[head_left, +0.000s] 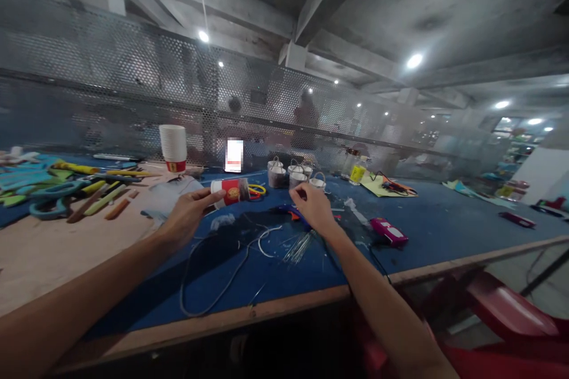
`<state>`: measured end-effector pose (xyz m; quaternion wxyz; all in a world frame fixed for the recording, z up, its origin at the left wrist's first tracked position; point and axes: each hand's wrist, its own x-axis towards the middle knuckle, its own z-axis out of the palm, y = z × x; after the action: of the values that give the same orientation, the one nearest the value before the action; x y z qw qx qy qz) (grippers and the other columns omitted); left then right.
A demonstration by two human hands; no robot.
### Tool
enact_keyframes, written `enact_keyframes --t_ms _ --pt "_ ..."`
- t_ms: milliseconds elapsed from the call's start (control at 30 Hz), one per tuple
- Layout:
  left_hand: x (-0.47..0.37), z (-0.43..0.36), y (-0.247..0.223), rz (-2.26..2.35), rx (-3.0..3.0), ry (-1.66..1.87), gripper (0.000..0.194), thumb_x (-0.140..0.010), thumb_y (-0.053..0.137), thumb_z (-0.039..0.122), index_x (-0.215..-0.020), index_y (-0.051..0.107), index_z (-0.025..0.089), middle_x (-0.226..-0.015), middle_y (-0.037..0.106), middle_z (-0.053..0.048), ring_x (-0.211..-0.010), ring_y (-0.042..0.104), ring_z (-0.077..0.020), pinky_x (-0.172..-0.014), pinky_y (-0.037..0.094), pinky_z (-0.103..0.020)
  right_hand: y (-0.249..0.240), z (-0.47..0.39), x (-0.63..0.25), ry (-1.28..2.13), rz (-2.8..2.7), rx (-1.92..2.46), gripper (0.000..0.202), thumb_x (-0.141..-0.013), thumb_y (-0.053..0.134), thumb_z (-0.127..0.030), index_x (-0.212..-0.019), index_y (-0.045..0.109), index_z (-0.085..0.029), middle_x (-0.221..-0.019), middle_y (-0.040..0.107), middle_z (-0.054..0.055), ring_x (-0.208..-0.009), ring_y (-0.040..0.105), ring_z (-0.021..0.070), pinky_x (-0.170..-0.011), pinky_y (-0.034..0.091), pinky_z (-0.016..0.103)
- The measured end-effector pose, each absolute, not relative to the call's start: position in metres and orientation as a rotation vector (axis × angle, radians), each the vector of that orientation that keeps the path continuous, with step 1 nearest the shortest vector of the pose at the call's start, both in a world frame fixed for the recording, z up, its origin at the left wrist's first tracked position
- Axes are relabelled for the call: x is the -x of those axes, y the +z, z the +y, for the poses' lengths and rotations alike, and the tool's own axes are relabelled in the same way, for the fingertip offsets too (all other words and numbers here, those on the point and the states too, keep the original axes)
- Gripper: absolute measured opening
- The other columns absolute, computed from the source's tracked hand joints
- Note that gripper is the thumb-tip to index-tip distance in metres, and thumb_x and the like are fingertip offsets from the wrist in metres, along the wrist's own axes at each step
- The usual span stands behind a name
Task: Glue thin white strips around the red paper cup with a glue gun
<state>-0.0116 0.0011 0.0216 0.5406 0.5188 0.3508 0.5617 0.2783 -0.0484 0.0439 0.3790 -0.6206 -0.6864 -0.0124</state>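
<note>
My left hand (192, 208) is closed around a paper cup (231, 192) with a red printed band, tipped on its side above the blue table. Its dark end points to the right. My right hand (313, 206) has its fingers curled in a pinch, apart from the cup; anything between the fingertips is too small to make out. Beneath that hand a blue glue gun (284, 209) with an orange trigger lies partly hidden. A bundle of thin wires (299, 249) sits just in front. Behind the hand stand several small cups with looped handles (276, 174).
A stack of paper cups (173, 145) and a lit screen (234, 155) stand at the back. Scissors (51, 204) and pens crowd the left. A grey cord (217, 302) loops across the front. To the right are a purple box-shaped item (389, 231) and a yellow-labelled bottle (357, 173).
</note>
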Motion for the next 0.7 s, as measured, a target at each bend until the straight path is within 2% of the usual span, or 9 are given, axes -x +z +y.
enact_keyframes --t_ms 133,300,467,533,600,700 --pt "0.012 0.004 0.018 0.857 -1.228 1.335 0.034 -0.06 0.098 0.034 -0.085 0.082 0.017 -0.087 0.085 -0.008 -0.083 0.077 -0.0273 -0.07 0.064 -0.032 0.034 -0.045 -0.302 0.072 -1.85 2.098 0.032 -0.099 0.063 -0.051 -0.097 0.074 -0.021 -0.104 0.079 0.01 -0.099 0.073 0.0277 -0.082 0.047 0.034" --pt "0.01 0.001 0.014 0.868 -1.251 1.328 0.029 -0.062 0.097 0.036 -0.08 0.082 0.02 -0.089 0.085 -0.008 -0.088 0.077 -0.0288 -0.072 0.063 -0.032 0.016 -0.036 -0.316 0.084 -1.846 2.206 0.035 -0.095 0.069 -0.053 -0.104 0.073 -0.019 -0.109 0.078 0.014 -0.106 0.073 0.0299 -0.081 0.047 0.032" --pt "0.01 -0.013 0.013 0.887 -1.261 1.303 0.026 -0.065 0.095 0.035 -0.079 0.082 0.018 -0.086 0.084 -0.009 -0.082 0.075 -0.025 -0.067 0.058 -0.028 0.01 -0.029 -0.324 0.184 -1.823 2.158 0.03 -0.091 0.073 -0.044 -0.076 0.071 -0.019 -0.086 0.078 0.011 -0.092 0.074 0.0286 -0.074 0.044 0.031" --pt "0.011 -0.018 0.014 0.904 -1.243 1.292 0.028 -0.064 0.095 0.035 -0.082 0.082 0.017 -0.085 0.084 -0.008 -0.08 0.075 -0.0247 -0.067 0.057 -0.029 0.01 -0.03 -0.326 0.198 -1.774 2.103 0.029 -0.091 0.071 -0.04 -0.072 0.068 -0.018 -0.08 0.075 0.01 -0.088 0.073 0.0278 -0.073 0.044 0.031" --pt "0.011 -0.021 0.014 0.901 -1.213 1.281 0.03 -0.065 0.095 0.035 -0.085 0.082 0.018 -0.086 0.083 -0.008 -0.079 0.074 -0.0239 -0.071 0.057 -0.031 0.011 -0.032 -0.325 0.219 -1.712 2.02 0.025 -0.092 0.069 -0.038 -0.077 0.068 -0.018 -0.079 0.074 0.009 -0.086 0.072 0.0262 -0.073 0.045 0.031" --pt "0.01 -0.022 0.014 0.871 -1.18 1.268 0.031 -0.066 0.095 0.036 -0.088 0.083 0.017 -0.089 0.084 -0.008 -0.079 0.073 -0.0219 -0.075 0.057 -0.031 0.016 -0.036 -0.32 0.29 -1.648 1.849 0.025 -0.097 0.059 -0.041 -0.099 0.067 -0.017 -0.087 0.074 0.007 -0.081 0.071 0.0201 -0.072 0.049 0.029"
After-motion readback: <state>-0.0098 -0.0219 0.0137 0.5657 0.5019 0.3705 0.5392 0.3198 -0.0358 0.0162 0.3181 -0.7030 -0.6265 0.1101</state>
